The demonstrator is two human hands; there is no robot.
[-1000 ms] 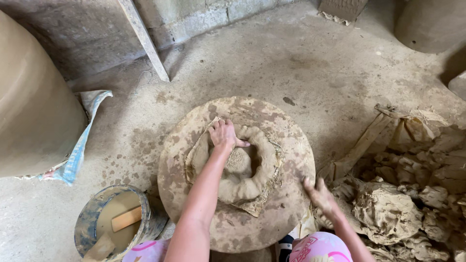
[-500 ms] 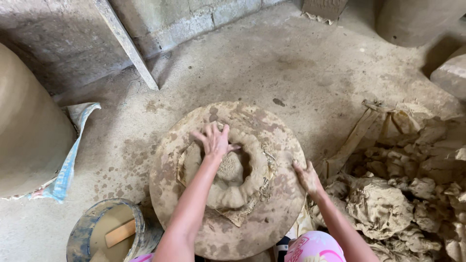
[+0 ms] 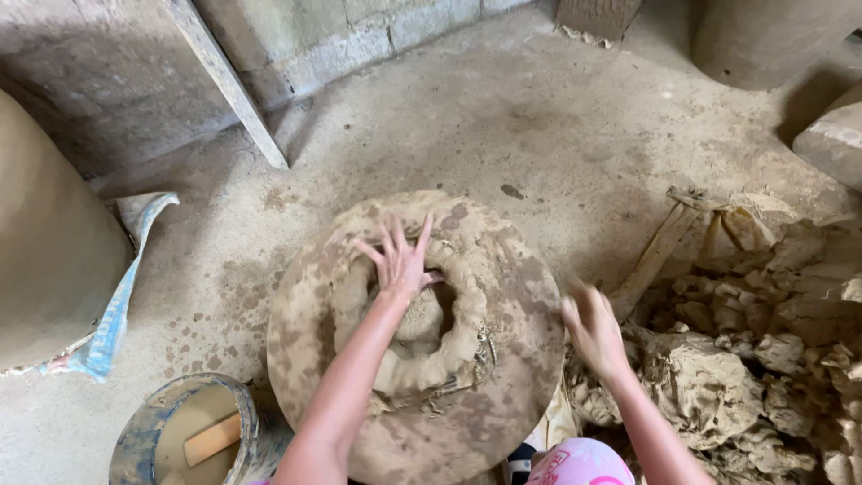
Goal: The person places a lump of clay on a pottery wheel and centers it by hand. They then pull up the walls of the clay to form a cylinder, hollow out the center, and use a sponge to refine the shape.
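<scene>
Since a moment ago the right hand has come off the round, mud-smeared wheel and now hovers blurred at its right edge, fingers loosely spread and holding nothing, close to the lumpy heap of raw clay. The left hand stays pressed flat, fingers fanned, on the far inner wall of the thick clay ring at the wheel's centre – so shaping goes on one-handed. The ring looks wet, coarse, uneven. A bucket of murky slip sits near left

I see a wet, matt clay ring on a mud-smeared round wheel — rough concrete floor, lumpy clay heap.
</scene>
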